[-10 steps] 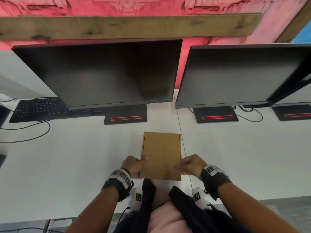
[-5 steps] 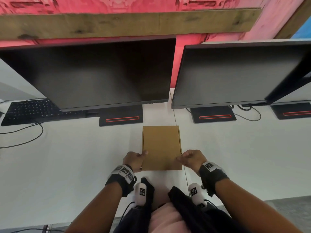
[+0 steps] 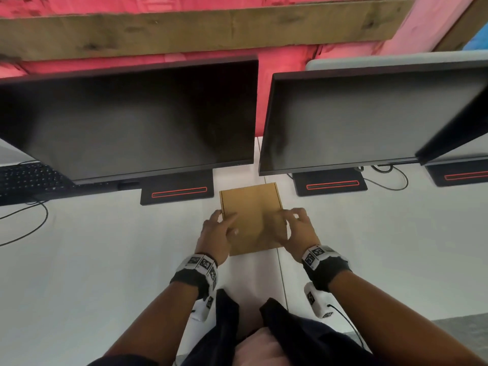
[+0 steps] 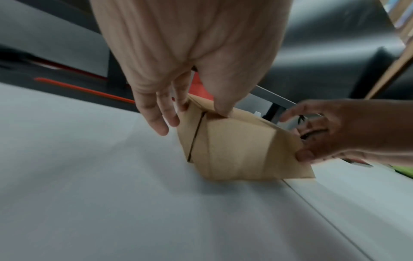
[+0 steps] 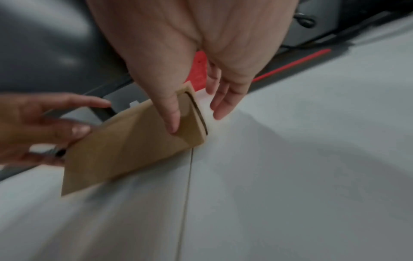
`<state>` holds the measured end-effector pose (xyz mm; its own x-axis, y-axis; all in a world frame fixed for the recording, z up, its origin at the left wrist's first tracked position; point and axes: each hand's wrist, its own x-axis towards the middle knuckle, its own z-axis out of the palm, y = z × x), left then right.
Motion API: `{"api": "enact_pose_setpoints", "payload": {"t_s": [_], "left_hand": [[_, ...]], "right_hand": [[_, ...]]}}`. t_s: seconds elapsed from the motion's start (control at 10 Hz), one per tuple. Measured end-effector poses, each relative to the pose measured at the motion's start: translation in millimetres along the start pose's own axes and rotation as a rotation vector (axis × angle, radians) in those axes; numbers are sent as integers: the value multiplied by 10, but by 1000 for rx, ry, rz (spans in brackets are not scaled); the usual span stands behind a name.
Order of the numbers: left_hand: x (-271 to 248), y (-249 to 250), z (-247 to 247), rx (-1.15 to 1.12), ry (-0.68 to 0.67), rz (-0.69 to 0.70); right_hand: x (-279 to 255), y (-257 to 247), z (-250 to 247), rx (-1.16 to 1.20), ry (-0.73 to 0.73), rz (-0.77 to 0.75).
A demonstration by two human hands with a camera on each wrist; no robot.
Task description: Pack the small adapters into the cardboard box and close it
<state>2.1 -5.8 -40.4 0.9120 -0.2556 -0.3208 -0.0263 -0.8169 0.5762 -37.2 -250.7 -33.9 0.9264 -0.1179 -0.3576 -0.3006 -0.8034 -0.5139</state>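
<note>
A closed brown cardboard box [image 3: 253, 217] lies flat on the white desk [image 3: 105, 260], between the two monitor stands. My left hand [image 3: 219, 231] is at its left edge, thumb on the lid and straight fingers [image 4: 161, 123] down the side. My right hand [image 3: 293, 225] is at the right edge. Its thumb [image 5: 172, 121] lies on the lid and its fingers [image 5: 221, 109] are spread, just off the side wall. The lid's seam shows on the box [image 4: 241, 150] in both wrist views [image 5: 125, 146]. No adapters are in view.
Two dark monitors [image 3: 132, 122] [image 3: 369, 120] stand behind the box on black bases with red stripes [image 3: 179, 192] [image 3: 330, 184]. A black keyboard [image 3: 29, 178] and cables [image 3: 39, 220] lie at far left. A desk seam [image 3: 281, 276] runs toward me.
The box has slid away from me toward the monitor stands. Both hands have moved forward along its sides, and their curled fingers have straightened and spread.
</note>
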Motion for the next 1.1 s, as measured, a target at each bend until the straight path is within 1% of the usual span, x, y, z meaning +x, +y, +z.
{"api": "enact_pose_setpoints", "payload": {"t_s": [0.1,0.2,0.3,0.5,0.6,0.8,0.9,1.0,1.1], "left_hand": [[42,104,-25,172,7,54],[118,191,-57,369,-38,123],[218,231,-36,444,-58,130],[304,298,18,492,58,139],[308,306,27,513,57,136],[274,394,-146,575,-8,129],[179,452,-279,556,-65,117],[129,529,-429,478,-82,108],[105,676,-570,447,40,194]], "right_hand": [[146,19,-27,-332,22,-148],[290,19,-81,-461,40,-269],[386,6,-137,-483,40,-302],[464,-86,-105,-506,70,-308],[473,-140,-124,-526,55,-287],[402,-346,-280,-578,-19,-250],[318,-455,-381,-598,-64,-234],[265,-587,-495,-580,-69,-283],[247,-813,-569,-483,-56,-378]]}}
